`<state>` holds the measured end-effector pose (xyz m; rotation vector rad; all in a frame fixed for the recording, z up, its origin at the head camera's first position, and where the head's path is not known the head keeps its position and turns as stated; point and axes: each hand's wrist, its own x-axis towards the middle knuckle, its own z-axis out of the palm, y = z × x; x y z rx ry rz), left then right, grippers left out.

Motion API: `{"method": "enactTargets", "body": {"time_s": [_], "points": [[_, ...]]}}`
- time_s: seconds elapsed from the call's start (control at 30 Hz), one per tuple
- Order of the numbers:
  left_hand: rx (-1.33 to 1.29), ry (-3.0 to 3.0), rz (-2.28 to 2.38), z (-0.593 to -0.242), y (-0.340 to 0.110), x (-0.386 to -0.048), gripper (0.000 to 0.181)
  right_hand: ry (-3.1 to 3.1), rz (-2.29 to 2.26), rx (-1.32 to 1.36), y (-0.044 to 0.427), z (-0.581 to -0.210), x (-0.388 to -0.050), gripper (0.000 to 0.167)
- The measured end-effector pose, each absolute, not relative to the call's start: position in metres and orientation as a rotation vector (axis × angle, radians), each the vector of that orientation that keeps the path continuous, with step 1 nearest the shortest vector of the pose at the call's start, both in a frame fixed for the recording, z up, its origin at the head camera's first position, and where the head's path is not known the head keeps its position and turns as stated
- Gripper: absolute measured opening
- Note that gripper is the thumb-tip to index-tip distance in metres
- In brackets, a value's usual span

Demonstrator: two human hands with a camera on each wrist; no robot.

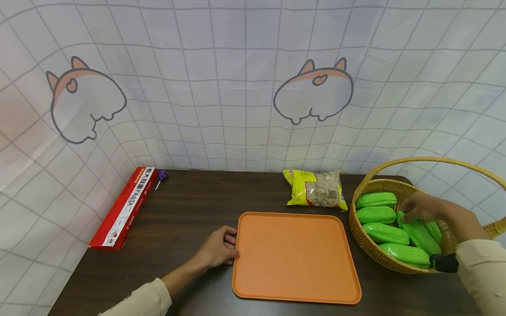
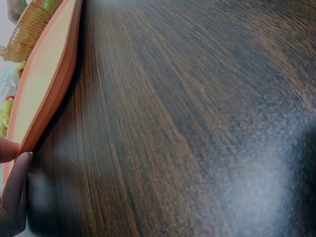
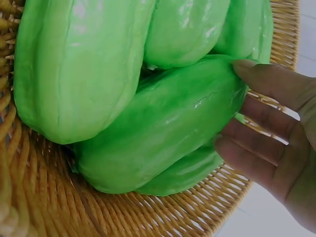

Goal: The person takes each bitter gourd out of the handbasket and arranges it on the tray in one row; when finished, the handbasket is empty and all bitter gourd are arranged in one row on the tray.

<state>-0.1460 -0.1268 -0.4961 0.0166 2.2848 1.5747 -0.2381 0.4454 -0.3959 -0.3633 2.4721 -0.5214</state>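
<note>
The long red-and-white cardboard box says "PASTA"; print on the yellow plastic packet is too tiny. Left hand pinches the left rim of the flat orange tray, dark wood tabletop stretching beside it. Right hand's partly curled fingers grip a glossy green oblong vegetable's end inside the wicker basket, near the tray's edge.

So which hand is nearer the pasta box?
Left. The left hand, at the left rim of the orange tray, is right of the red pasta box; the right hand is farther right, in the wicker basket.
</note>
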Motion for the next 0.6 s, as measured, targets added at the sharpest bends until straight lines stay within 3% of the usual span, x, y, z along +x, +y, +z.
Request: {"method": "enactTargets", "body": {"time_s": [0.17, 0.6], "points": [[0.008, 2.283, 1.583, -0.496, -0.126, -0.145, 0.062, 2.470, -0.554, -0.403, 0.446, -0.391, -0.236, 0.044], [0.009, 2.286, 1.589, -0.497, -0.125, -0.144, 0.058, 2.613, -0.633, -0.370, 0.457, -0.368, -0.227, 0.048]]}}
